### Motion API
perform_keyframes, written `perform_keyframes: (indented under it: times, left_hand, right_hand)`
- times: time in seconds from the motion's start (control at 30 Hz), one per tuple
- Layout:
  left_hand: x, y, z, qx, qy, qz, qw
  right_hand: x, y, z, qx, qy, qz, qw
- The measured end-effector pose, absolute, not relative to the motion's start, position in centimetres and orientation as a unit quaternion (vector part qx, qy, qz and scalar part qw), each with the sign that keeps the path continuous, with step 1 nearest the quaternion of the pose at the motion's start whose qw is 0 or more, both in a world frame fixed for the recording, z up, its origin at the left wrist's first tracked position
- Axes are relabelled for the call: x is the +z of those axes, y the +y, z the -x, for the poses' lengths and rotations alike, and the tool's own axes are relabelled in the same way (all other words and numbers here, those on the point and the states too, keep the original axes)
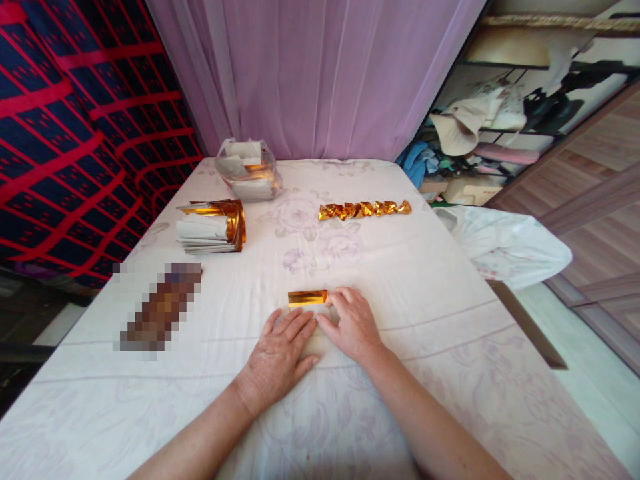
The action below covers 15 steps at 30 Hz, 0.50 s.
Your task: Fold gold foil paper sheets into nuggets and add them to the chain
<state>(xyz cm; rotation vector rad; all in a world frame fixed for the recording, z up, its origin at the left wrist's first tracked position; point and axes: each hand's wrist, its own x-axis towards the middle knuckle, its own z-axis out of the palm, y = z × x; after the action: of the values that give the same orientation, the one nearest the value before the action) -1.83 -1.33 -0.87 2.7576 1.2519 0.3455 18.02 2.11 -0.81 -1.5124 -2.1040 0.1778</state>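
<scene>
Gold foil strip [307,297] lies crosswise, long axis left-right, just beyond flat left hand [280,357]; right hand [350,323] fingertips press its right end.

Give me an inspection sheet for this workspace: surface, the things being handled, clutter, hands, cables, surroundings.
Surface: table under pale floral cloth.
Things handled: gold foil strip flat on the cloth, at both hands' fingertips.
Clutter: stack of foil sheets; plastic bag of paper; row of folded gold pieces; blurred patch at left.
Hands: left hand flat, right hand pressing beside the strip.
Cables: nothing seen.
Surroundings: purple curtain, red-patterned fabric, cluttered shelves.
</scene>
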Motion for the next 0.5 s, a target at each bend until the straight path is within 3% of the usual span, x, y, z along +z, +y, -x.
perform_keyframes:
  times: [0.5]
  left_hand:
    - [-1.1,-1.2,1.9,0.128,0.414,-0.9,0.053]
  right_hand:
    - [-1.6,2.3,-20.7,0.147,-0.809,0.49,0.29]
